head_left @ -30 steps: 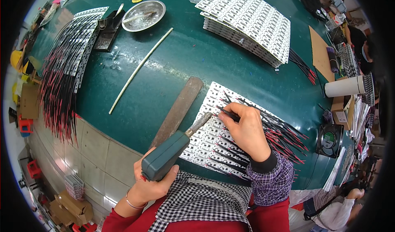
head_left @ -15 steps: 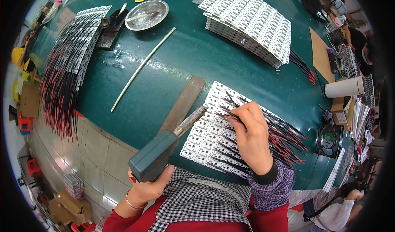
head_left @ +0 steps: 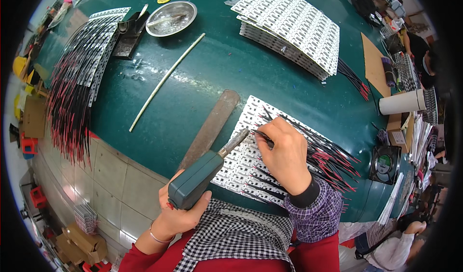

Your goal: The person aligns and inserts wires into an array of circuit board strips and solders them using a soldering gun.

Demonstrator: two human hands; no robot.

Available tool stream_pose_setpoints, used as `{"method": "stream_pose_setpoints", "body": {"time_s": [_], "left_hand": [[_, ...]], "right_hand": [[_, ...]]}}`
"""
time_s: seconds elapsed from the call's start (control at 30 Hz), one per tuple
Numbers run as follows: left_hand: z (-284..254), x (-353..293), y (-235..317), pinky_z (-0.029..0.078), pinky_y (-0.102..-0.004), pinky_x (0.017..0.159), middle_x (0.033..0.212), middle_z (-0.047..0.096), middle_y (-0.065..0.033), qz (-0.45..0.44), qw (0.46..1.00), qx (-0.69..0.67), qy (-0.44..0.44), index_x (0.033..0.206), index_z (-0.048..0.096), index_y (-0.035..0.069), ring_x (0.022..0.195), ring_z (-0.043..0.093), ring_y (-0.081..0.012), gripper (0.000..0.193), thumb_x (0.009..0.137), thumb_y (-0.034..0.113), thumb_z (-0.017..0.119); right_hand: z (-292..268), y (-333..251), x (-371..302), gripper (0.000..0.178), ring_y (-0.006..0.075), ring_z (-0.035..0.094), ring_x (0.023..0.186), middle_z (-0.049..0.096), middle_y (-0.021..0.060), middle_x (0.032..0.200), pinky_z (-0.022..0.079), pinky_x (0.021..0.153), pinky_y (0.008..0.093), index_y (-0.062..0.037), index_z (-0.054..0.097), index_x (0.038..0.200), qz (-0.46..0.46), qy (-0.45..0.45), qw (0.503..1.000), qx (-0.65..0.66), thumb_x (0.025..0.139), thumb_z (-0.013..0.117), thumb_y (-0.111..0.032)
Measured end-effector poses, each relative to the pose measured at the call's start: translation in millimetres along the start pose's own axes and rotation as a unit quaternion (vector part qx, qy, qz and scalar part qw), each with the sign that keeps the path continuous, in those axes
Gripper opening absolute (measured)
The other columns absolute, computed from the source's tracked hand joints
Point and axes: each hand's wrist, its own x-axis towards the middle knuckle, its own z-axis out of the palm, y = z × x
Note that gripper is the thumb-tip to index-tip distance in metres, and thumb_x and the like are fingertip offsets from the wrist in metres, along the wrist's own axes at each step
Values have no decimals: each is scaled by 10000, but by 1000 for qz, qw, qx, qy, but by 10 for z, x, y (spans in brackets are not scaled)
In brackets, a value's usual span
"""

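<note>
My left hand (head_left: 182,219) is wrapped round a dark green soldering gun (head_left: 198,178). Its scorched metal tip (head_left: 237,139) points up and right over a white circuit board panel (head_left: 230,168). Just right of the tip, my right hand (head_left: 288,158) pinches a thin black wire (head_left: 260,133), whose end lies close to the tip; whether they touch I cannot tell. Under and beyond this hand, many black wires with red ends (head_left: 333,158) lie across the panel's right side, and part of the panel is hidden by them.
A flat rusty metal bar (head_left: 212,125) lies left of the panel. Farther off are a pale stick (head_left: 166,83), a metal bowl (head_left: 187,25) and a stack of white panels (head_left: 294,26). Wired panels (head_left: 72,93) overhang the left edge; a small fan (head_left: 386,164) stands at right.
The soldering gun in my left hand has moved right and slightly up, its tip now close to the pinched wire. My right hand has shifted a little left.
</note>
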Motion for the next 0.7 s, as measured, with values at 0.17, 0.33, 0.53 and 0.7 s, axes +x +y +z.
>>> {"method": "stream_pose_setpoints", "body": {"time_s": [0.17,0.33,0.53,0.7], "left_hand": [[0,36,18,503,-292,655,927,665,-127,27,999,24,-14,1014,691,-47,750,631,-193,256,770,-49,767],[-36,18,69,504,-288,651,930,669,-128,9,999,32,-22,1006,694,-50,747,636,-185,252,765,-47,768],[-163,-124,-86,535,-278,733,1032,708,-108,49,995,75,-45,1134,678,-33,836,665,-159,336,812,-20,774],[-212,-164,-30,534,-298,897,1223,702,-112,29,993,91,-63,1341,618,1,1071,660,-188,491,875,-11,771]], "right_hand": [[31,24,41,70,335,654,764,593,118,808,520,661,442,-26,703,838,13,-4,1000,16,795,753,-49],[23,30,45,70,342,660,775,602,124,817,525,672,447,-21,711,851,20,-15,999,24,802,752,-51],[-3,36,42,78,351,665,781,610,130,839,530,686,451,-13,722,879,20,-20,999,26,814,746,-49],[-140,-9,26,180,408,663,849,570,221,1142,548,726,465,-39,732,1029,22,-83,995,42,849,734,-55]]}}
